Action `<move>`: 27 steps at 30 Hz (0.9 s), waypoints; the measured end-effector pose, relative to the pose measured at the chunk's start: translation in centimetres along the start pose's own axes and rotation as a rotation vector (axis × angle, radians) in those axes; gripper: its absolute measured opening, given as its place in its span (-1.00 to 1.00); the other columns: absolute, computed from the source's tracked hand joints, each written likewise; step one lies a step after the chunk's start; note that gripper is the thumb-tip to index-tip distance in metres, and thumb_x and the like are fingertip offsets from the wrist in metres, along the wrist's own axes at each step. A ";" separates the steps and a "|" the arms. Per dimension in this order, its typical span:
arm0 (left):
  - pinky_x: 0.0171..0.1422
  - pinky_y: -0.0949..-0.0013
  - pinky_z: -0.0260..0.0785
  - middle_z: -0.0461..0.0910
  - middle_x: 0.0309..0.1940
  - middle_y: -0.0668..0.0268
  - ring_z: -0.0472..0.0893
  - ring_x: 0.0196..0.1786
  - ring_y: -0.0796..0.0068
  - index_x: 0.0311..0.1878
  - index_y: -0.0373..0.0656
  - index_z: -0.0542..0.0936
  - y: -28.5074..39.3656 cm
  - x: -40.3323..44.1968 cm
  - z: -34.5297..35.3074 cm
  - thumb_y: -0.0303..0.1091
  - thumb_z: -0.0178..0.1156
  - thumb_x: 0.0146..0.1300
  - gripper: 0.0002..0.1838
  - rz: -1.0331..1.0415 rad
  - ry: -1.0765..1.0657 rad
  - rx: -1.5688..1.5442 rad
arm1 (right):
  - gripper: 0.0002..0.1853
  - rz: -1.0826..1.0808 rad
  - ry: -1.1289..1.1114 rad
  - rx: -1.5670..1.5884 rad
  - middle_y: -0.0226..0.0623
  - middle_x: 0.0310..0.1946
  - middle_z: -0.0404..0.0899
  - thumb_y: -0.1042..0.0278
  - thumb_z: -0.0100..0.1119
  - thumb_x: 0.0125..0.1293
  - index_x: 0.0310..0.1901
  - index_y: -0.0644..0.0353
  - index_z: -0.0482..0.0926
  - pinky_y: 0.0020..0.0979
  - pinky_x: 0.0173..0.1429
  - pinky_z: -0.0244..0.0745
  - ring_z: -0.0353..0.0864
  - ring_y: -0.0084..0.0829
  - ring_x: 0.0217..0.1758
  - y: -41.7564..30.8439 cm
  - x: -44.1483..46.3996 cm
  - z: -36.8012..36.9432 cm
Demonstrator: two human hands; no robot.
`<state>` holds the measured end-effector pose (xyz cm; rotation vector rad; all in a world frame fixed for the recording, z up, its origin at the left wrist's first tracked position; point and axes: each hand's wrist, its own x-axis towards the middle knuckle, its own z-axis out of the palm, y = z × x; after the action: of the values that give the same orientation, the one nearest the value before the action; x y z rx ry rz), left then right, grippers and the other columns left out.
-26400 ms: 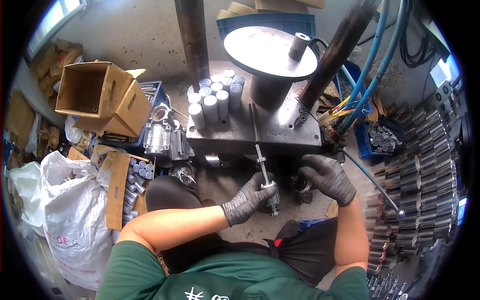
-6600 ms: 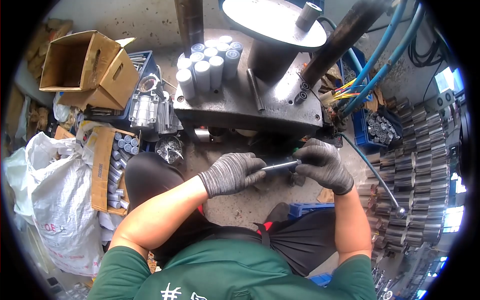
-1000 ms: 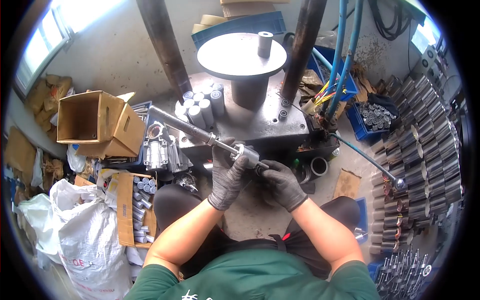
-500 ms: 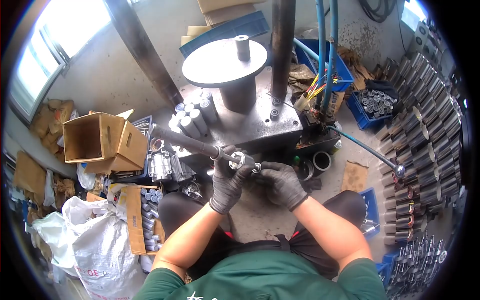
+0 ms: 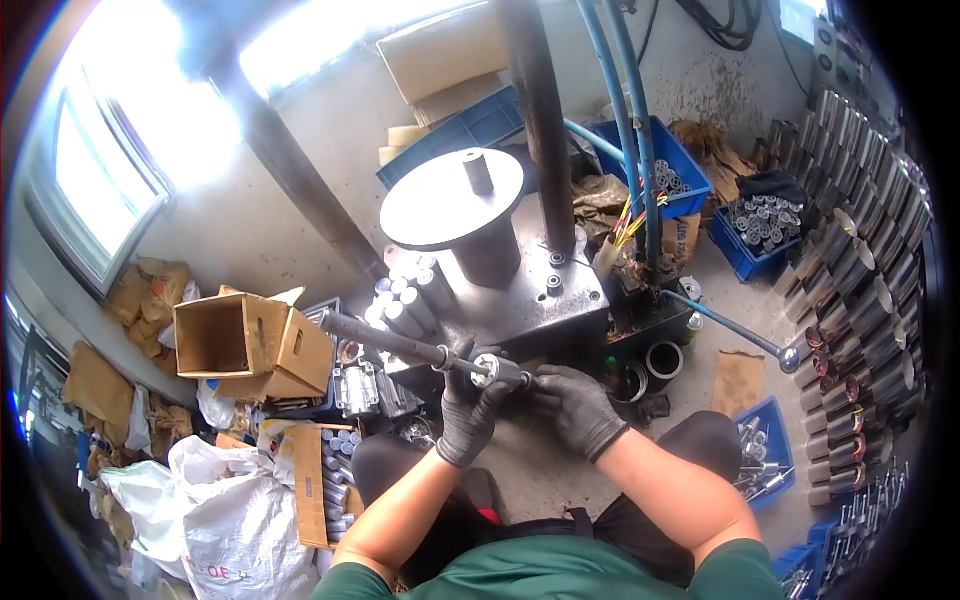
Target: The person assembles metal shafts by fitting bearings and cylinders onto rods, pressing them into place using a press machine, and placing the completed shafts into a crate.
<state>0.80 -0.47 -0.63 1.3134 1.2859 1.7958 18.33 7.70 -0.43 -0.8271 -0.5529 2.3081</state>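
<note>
My left hand [image 5: 468, 412], in a dark grey glove, is wrapped around a short silver metal cylinder [image 5: 486, 371]. A long dark metal rod [image 5: 385, 338] with a collar slants from the upper left, its thinner end reaching the cylinder's open face. Whether this hand also grips the rod is hard to see. My right hand [image 5: 580, 408], gloved too, has its fingers closed together at the cylinder's right end, beside a small round metal tip [image 5: 527, 380]. What lies between those fingers is hidden.
Ahead stands a metal press base [image 5: 570, 290] with a round plate [image 5: 440, 215] and grey cylinders [image 5: 405, 315]. Cardboard boxes [image 5: 285, 350] and white sacks [image 5: 235, 530] are left. Blue bins [image 5: 745, 260] and stacked metal tubes [image 5: 830, 290] line the right; a lever with a ball end [image 5: 789, 360] juts out.
The camera view has tilted and shifted, so the surroundings appear moved. Both hands stay together around the cylinder; my right fingers now cover more of its right end.
</note>
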 end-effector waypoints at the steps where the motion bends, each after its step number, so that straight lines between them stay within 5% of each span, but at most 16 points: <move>1: 0.29 0.17 0.62 0.50 0.31 0.02 0.62 0.29 0.19 0.70 -0.04 -0.03 0.1 0.0 0.3 -0.03 0.53 0.35 0.09 0.029 -0.009 -0.027 | -0.68 -0.043 -0.019 0.018 -0.16 -0.03 0.74 0.53 0.32 0.39 0.16 0.28 0.63 -0.20 0.25 0.68 0.75 -0.26 0.05 0.3 0.4 -0.4; 7: 0.20 0.20 0.66 0.51 0.32 -0.01 0.67 0.21 0.21 0.69 -0.03 -0.03 0.0 0.1 1.0 -0.01 0.50 0.37 0.08 0.031 -0.016 0.039 | -0.83 0.013 -0.127 0.176 -0.15 -0.12 0.79 0.61 0.35 0.35 -0.04 0.37 0.72 -0.23 0.25 0.68 0.77 -0.24 -0.01 2.3 4.0 -2.7; 15: 0.22 0.17 0.65 0.50 0.31 0.06 0.67 0.21 0.23 0.72 0.08 -0.10 4.0 1.1 2.8 0.03 0.49 0.38 0.11 -0.164 -0.019 -0.064 | -0.75 0.034 -0.374 0.210 -0.04 -0.07 0.77 0.57 0.27 0.39 0.07 0.35 0.69 -0.09 0.28 0.73 0.79 -0.13 0.00 -0.2 2.0 -1.6; 21: 0.13 0.10 0.71 0.49 0.22 0.12 0.69 0.15 0.18 0.71 0.20 -0.09 9.1 7.1 2.3 0.10 0.49 0.36 0.11 -0.021 -0.051 -0.162 | -0.47 0.041 -0.614 0.036 -0.05 0.22 0.67 0.42 0.18 0.47 0.43 0.28 0.42 0.00 0.15 0.78 0.81 -0.17 0.04 -6.1 -2.1 2.1; 24: 0.07 0.02 0.74 0.48 0.19 0.05 0.70 0.11 0.10 0.71 0.24 -0.06 10.9 14.2 1.0 0.10 0.42 0.42 0.03 0.198 -0.108 -0.092 | -0.52 -0.027 -0.495 -0.111 0.04 0.21 0.68 0.32 0.23 0.45 0.32 0.34 0.51 -0.23 0.12 0.71 0.81 -0.18 0.06 -6.9 -3.5 2.5; 27: 0.07 0.09 0.75 0.46 0.18 0.10 0.70 0.06 0.17 0.71 0.17 -0.03 12.9 21.3 1.1 0.01 0.38 0.48 -0.04 0.321 0.000 -0.013 | -0.72 -0.079 -0.414 -0.159 -0.01 0.11 0.74 0.48 0.17 0.47 0.15 0.32 0.60 -0.26 0.07 0.75 0.83 -0.23 -0.02 -5.1 -1.6 1.1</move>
<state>-4.66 13.11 19.59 1.5847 1.1092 2.0123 20.58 10.12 3.87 -0.3832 -0.9407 2.3936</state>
